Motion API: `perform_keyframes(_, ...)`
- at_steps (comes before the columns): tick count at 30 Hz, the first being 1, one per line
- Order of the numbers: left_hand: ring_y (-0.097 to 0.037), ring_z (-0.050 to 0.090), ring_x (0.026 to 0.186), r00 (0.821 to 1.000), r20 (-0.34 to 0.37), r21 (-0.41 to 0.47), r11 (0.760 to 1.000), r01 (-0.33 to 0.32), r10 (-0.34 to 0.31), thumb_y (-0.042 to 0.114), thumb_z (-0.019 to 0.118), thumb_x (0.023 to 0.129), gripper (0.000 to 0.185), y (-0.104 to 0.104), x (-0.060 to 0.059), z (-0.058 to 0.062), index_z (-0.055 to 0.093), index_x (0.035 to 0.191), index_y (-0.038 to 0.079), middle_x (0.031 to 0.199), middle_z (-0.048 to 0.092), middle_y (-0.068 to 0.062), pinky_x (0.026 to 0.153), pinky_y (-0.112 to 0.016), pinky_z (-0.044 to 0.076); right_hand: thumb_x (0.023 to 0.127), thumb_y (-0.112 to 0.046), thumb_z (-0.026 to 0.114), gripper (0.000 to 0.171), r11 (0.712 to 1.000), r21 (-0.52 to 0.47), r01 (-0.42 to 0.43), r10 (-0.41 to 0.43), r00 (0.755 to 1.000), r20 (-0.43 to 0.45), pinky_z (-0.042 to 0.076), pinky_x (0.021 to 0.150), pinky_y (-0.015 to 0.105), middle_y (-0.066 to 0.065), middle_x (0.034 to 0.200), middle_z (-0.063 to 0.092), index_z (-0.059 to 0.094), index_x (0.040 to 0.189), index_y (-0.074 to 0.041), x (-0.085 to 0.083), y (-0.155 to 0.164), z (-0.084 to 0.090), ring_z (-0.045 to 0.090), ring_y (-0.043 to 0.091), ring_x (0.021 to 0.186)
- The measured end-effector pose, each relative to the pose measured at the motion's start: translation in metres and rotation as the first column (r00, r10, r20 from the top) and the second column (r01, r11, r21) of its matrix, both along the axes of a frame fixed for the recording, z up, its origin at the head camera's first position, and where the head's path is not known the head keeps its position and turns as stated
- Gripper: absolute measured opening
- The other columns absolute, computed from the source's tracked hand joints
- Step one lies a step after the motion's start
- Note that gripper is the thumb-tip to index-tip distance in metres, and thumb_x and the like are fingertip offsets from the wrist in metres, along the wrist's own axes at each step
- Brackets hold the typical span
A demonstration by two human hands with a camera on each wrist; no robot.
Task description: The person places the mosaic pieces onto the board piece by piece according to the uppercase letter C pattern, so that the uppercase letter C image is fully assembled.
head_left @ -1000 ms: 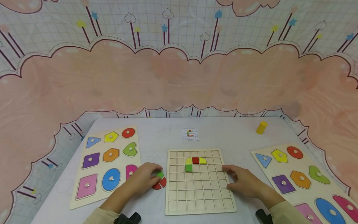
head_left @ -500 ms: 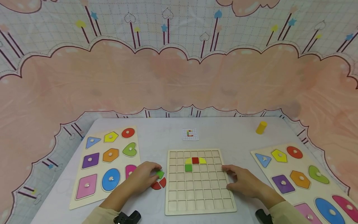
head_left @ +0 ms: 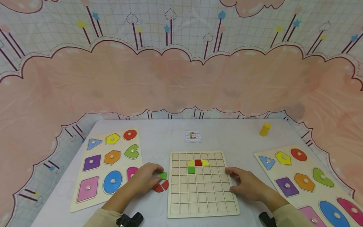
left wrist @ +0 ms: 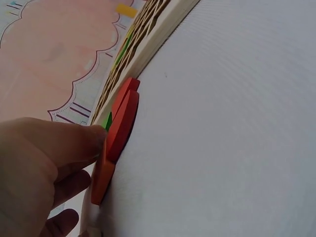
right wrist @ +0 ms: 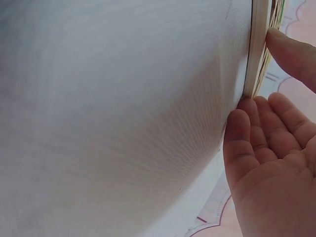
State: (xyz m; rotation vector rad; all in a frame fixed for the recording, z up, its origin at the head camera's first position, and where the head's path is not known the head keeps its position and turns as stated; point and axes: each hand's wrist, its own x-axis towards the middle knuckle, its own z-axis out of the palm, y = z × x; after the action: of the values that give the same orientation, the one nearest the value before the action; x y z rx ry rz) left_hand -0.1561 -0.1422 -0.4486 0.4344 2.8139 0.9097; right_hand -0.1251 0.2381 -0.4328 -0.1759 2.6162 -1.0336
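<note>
My left hand [head_left: 145,179] pinches a green square block [head_left: 163,175] between thumb and fingertips, left of the wooden grid board [head_left: 198,201]. Just below it lie red quarter-round blocks [head_left: 158,188]. In the left wrist view, an orange block [left wrist: 102,180] sits beside the red blocks [left wrist: 123,123], and the thumb hides most of the green block. On the board, a green square [head_left: 191,170] lies under a row of yellow, red and yellow pieces [head_left: 198,162]. My right hand [head_left: 247,184] touches the board's right edge [right wrist: 257,44] with thumb and fingertips, its fingers loosely bent.
A knobbed shape puzzle [head_left: 99,176] flanks the left arm, and a similar puzzle [head_left: 309,189] lies at the right. Behind the board is a small pattern card [head_left: 193,136]. A yellow cylinder [head_left: 265,129] stands at the back right of the white table [head_left: 158,135].
The green square block has turned in my left fingertips and shifted slightly up, away from the red blocks. My right hand and the board have stayed in place.
</note>
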Motion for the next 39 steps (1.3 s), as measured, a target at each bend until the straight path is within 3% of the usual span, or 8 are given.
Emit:
perform_keyframes(9,-0.024,0.059,0.107,0.997,-0.065,0.031,0.999,-0.029,0.031,0.011,0.081,0.084,0.027,0.005,-0.002,0.008,0.072,0.110,0.009,0.106,0.066,-0.001,0.093,-0.044,0.052,0.077,-0.011,0.084,0.067,1.000,-0.007,-0.006,0.006,1.000,-0.005,0.046,0.099,0.050,0.007,0.130,0.061,0.056,0.139,-0.007,0.000,0.001,0.000,0.057,0.029,0.116)
perform_keyframes(15,-0.026,0.058,0.110,0.999,-0.051,0.056,0.998,-0.007,0.010,0.012,0.080,0.085,0.026,0.017,-0.003,0.015,0.073,0.110,0.008,0.108,0.066,-0.001,0.095,-0.045,0.051,0.078,-0.011,0.084,0.068,1.000,-0.003,-0.011,0.011,1.000,-0.010,0.046,0.099,0.049,0.006,0.130,0.061,0.055,0.139,-0.007,0.000,0.002,-0.002,0.057,0.029,0.117)
perform_keyframes(26,-0.026,0.059,0.106,0.992,-0.069,0.078,0.991,0.111,-0.106,0.013,0.078,0.086,0.023,0.046,-0.003,0.015,0.073,0.107,0.008,0.106,0.066,-0.003,0.094,-0.048,0.049,0.078,-0.012,0.084,0.067,1.000,-0.011,-0.027,0.026,0.999,-0.020,0.046,0.099,0.049,0.005,0.128,0.061,0.056,0.138,-0.007,-0.001,0.004,-0.003,0.056,0.029,0.117)
perform_keyframes(35,-0.025,0.060,0.103,0.991,-0.050,0.117,0.984,0.133,-0.128,0.014,0.079,0.085,0.021,0.063,-0.001,0.009,0.073,0.104,0.007,0.103,0.067,-0.003,0.091,-0.047,0.049,0.078,-0.013,0.085,0.067,1.000,-0.005,-0.028,0.028,0.999,-0.016,0.046,0.099,0.049,0.006,0.129,0.061,0.056,0.138,-0.008,-0.002,0.003,-0.001,0.057,0.029,0.117)
perform_keyframes(39,-0.022,0.060,0.100,0.987,-0.076,0.088,0.985,0.147,-0.140,0.015,0.078,0.086,0.020,0.069,0.001,0.006,0.073,0.103,0.007,0.101,0.068,-0.001,0.088,-0.043,0.051,0.078,-0.012,0.084,0.067,1.000,-0.007,-0.030,0.030,0.999,-0.017,0.046,0.099,0.049,0.006,0.129,0.061,0.056,0.139,-0.007,-0.001,0.003,-0.001,0.057,0.029,0.117)
